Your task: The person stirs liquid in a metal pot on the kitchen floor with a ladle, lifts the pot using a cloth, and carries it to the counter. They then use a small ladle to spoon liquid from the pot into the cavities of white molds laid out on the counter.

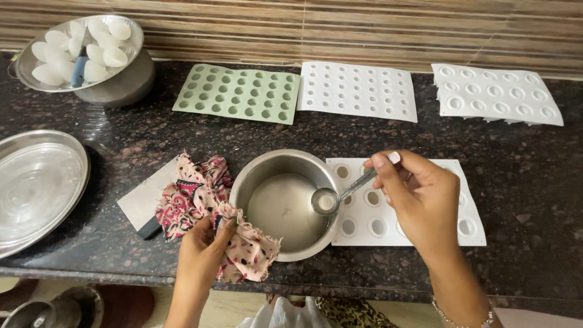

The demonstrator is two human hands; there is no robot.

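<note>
Now right hand (422, 203) pinches spoon (340, 195) over pot (285, 203); left hand (203, 249) grips cloth (209, 212).

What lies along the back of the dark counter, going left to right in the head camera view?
Steel bowl of white oval pieces → green mould tray with round cavities → white mould tray with small cavities → white mould tray with larger ringed cavities.
</note>
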